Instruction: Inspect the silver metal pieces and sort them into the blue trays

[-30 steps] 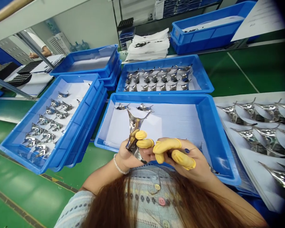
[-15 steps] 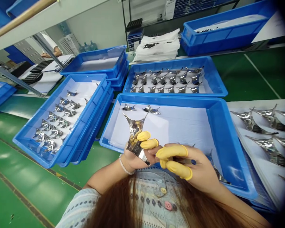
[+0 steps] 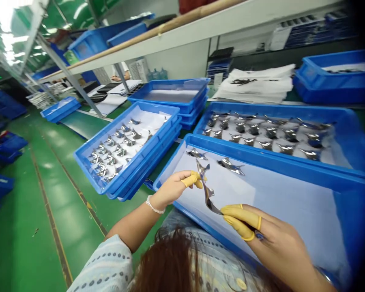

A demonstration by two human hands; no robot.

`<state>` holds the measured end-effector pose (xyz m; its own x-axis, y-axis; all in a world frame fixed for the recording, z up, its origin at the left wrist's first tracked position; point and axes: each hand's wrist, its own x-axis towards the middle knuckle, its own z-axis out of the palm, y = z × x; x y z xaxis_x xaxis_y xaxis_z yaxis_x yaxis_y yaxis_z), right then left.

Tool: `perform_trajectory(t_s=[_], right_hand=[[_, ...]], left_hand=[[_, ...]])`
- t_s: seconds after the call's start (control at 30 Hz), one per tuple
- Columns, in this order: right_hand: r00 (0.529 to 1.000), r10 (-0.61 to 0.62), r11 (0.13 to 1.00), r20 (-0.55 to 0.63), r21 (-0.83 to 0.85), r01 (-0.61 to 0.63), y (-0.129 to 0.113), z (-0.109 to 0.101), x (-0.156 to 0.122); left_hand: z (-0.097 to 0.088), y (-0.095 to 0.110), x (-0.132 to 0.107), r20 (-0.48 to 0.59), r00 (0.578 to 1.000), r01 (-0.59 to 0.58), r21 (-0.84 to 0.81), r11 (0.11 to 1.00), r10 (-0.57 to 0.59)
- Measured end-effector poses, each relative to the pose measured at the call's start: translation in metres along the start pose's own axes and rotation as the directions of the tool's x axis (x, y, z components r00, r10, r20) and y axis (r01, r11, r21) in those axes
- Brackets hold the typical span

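Note:
A shiny curved metal piece with pointed corners is held up over the near blue tray, turned nearly edge-on. My left hand, in yellow finger cots and a beaded bracelet, pinches its upper part. At its lower tip, my right hand closes its yellow-covered thumb and fingers on the metal. A small dark blue object, too small to name, shows against the right palm. Two similar metal pieces, one a curved piece at the left and the other beside it, lie on the tray's white paper lining.
Behind, another blue tray holds rows of metal pieces. Stacked blue trays stand at the left, the top one holding more pieces. White sheets with small dark bits lie at the back. A shelf beam crosses above the bench.
The view has swung left. The metal piece has turned from facing me to nearly edge-on. My left hand has shifted from beneath it to its side, and my right fingers now grip its lower tip.

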<state>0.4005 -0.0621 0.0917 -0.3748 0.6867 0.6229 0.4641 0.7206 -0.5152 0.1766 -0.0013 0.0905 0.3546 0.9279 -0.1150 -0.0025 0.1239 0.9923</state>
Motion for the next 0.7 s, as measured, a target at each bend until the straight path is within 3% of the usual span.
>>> perform_trajectory(t_s=[0.13,0.27,0.33,0.4,0.47,0.57,0.7], right_hand=[[0.968,-0.226,0.963,0.108,-0.128,0.239,0.01,0.018,0.011],[0.886,-0.4,0.872,0.232,-0.201,0.446,0.008,0.032,0.025],[0.833,-0.473,0.821,0.287,-0.199,0.535,0.007,0.034,0.033],[0.789,-0.53,0.775,0.312,-0.201,0.6,0.008,0.034,0.042],[0.774,-0.55,0.752,0.312,-0.217,0.622,0.01,0.033,0.051],[0.801,-0.55,0.765,0.238,-0.241,0.597,0.015,0.033,0.061],[0.823,-0.548,0.792,0.15,-0.222,0.569,0.024,0.035,0.064]], left_hand=[[-0.04,0.023,-0.023,-0.073,0.997,0.058,0.29,0.955,-0.038],[-0.055,0.036,-0.038,-0.054,0.989,0.146,0.476,0.867,-0.137],[-0.057,0.04,-0.04,-0.108,0.991,0.128,0.548,0.827,-0.081],[-0.062,0.045,-0.038,-0.182,0.982,0.07,0.592,0.803,0.049],[-0.069,0.05,-0.033,-0.192,0.969,0.012,0.657,0.754,0.153],[-0.082,0.055,-0.021,-0.051,0.981,-0.06,0.839,0.541,0.188],[-0.089,0.06,-0.001,0.145,0.981,-0.172,0.956,0.237,0.127]])
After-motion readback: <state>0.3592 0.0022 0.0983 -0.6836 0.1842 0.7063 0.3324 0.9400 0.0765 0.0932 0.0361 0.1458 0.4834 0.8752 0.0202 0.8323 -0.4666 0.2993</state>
